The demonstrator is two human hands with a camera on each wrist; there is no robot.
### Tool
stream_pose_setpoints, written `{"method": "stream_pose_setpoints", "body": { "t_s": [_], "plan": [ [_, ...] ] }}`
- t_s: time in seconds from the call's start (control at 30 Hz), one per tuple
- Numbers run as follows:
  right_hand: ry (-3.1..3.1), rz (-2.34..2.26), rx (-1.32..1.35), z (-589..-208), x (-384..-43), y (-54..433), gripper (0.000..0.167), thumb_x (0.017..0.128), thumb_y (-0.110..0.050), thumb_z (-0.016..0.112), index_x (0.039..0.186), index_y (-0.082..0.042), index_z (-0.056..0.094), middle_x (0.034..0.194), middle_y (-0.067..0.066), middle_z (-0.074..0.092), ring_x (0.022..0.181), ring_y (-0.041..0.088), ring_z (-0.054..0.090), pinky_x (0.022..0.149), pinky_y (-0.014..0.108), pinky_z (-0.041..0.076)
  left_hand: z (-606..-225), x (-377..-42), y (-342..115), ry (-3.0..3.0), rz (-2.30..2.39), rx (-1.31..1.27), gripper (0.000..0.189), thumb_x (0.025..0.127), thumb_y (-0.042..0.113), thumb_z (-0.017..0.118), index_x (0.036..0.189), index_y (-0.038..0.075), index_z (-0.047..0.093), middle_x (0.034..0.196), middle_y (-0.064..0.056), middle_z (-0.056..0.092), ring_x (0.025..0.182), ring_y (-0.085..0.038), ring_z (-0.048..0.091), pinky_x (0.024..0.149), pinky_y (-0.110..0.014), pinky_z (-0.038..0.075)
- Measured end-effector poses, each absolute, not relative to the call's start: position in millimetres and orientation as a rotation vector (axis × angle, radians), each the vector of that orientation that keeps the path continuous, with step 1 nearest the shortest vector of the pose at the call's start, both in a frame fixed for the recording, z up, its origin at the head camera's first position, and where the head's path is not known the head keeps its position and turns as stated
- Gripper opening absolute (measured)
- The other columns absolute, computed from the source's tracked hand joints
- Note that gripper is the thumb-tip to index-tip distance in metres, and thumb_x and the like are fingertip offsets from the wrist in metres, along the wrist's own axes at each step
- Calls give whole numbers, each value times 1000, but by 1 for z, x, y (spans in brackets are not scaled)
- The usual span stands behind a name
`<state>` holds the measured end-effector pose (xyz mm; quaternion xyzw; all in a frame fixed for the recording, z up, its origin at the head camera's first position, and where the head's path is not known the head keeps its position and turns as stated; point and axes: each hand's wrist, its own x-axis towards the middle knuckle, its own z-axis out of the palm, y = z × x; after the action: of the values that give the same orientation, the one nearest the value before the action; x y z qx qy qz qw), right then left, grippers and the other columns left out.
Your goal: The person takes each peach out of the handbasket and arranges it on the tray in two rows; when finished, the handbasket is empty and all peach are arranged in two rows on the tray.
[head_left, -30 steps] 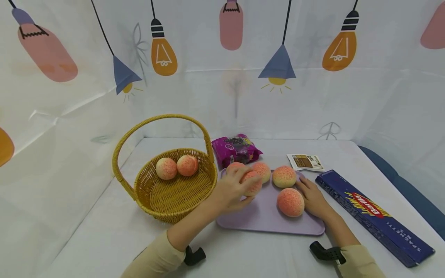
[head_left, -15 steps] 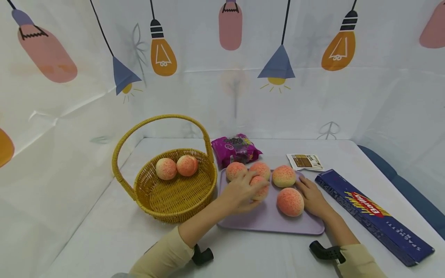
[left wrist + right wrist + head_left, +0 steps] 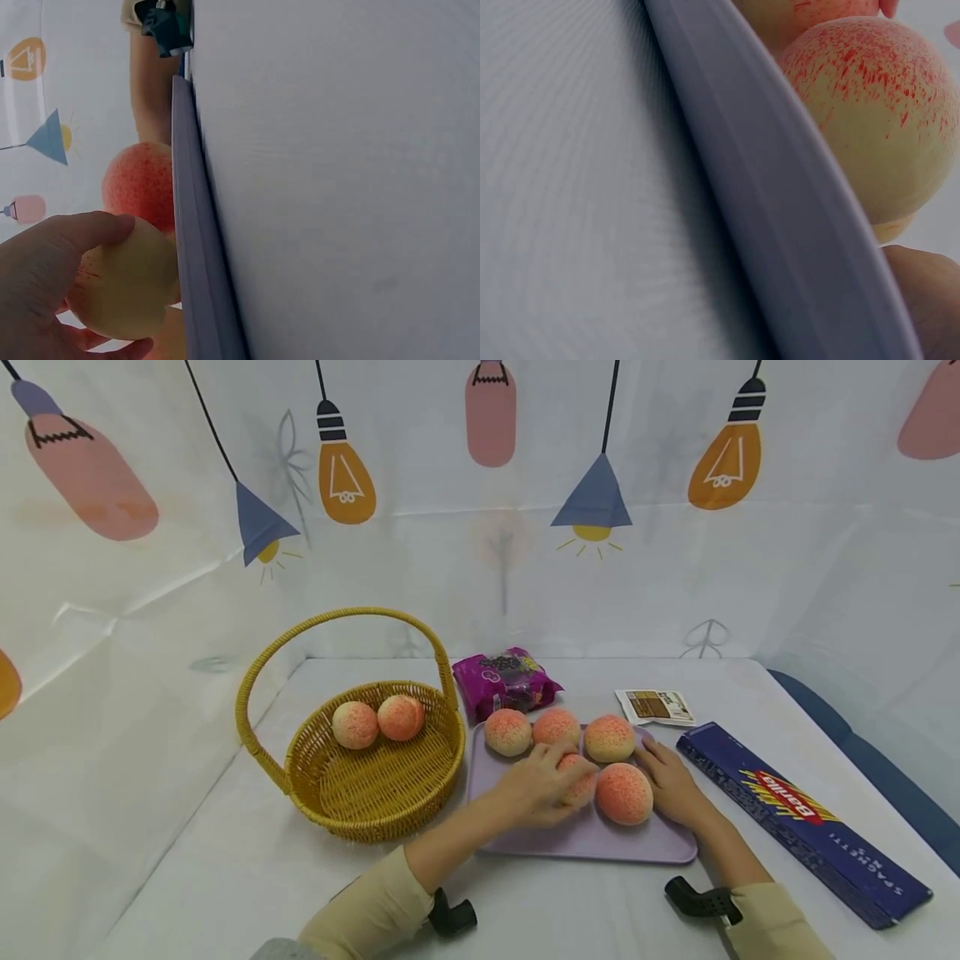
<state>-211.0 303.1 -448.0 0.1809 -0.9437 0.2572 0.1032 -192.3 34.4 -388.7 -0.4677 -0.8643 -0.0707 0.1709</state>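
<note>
My left hand (image 3: 542,787) grips a pink and cream peach (image 3: 576,779), low over the lilac tray (image 3: 495,839). The left wrist view shows thumb and fingers around this peach (image 3: 127,281). Just right of it sits another peach (image 3: 624,794), speckled red over cream in the right wrist view. A row of three peaches lines the tray's back: left (image 3: 507,732), middle (image 3: 556,727) and right (image 3: 609,738). My right hand (image 3: 677,787) rests at the tray's right edge, its fingers extended beside the peaches; its thumb (image 3: 926,296) lies by the rim in the right wrist view.
A yellow wicker basket (image 3: 375,822) with a tall handle stands at left, holding two peaches (image 3: 378,721). Behind the tray lie a purple snack bag (image 3: 504,683) and a small white and brown packet (image 3: 655,707). A blue spaghetti box (image 3: 802,827) lies at right.
My left hand has moved right and toward the front with its peach, coming beside the front right peach and uncovering the back left one. The right hand has stayed at the tray's edge.
</note>
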Motion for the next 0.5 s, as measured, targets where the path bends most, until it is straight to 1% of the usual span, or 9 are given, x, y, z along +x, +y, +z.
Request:
{"method": "stream_pose_setpoints", "body": {
  "t_s": [0.13, 0.33, 0.5],
  "plan": [
    [-2775, 809, 546, -447, -213, 305, 39, 93, -10, 46, 127, 10, 46, 133, 36, 33, 122, 53, 27, 97, 64, 20, -394, -193, 37, -2473, -220, -1352, 53, 80, 38, 67, 127, 23, 48, 121, -6, 46, 104, -21, 47, 79, -26, 46],
    [-2802, 880, 507, -447, -215, 308, 38, 93, -12, 47, 125, 11, 48, 134, 34, 34, 124, 52, 26, 97, 64, 20, -397, -194, 40, -2472, -250, -1357, 56, 78, 37, 69, 128, 22, 46, 123, -8, 44, 108, -23, 46, 82, -29, 45],
    [-2791, 874, 525, -447, -215, 309, 40, 91, -11, 50, 125, 11, 48, 133, 34, 34, 123, 52, 26, 97, 64, 20, -399, -194, 42, -2459, -222, -1385, 60, 77, 38, 71, 129, 21, 45, 124, -8, 44, 110, -23, 45, 85, -29, 44]
  ]
}}
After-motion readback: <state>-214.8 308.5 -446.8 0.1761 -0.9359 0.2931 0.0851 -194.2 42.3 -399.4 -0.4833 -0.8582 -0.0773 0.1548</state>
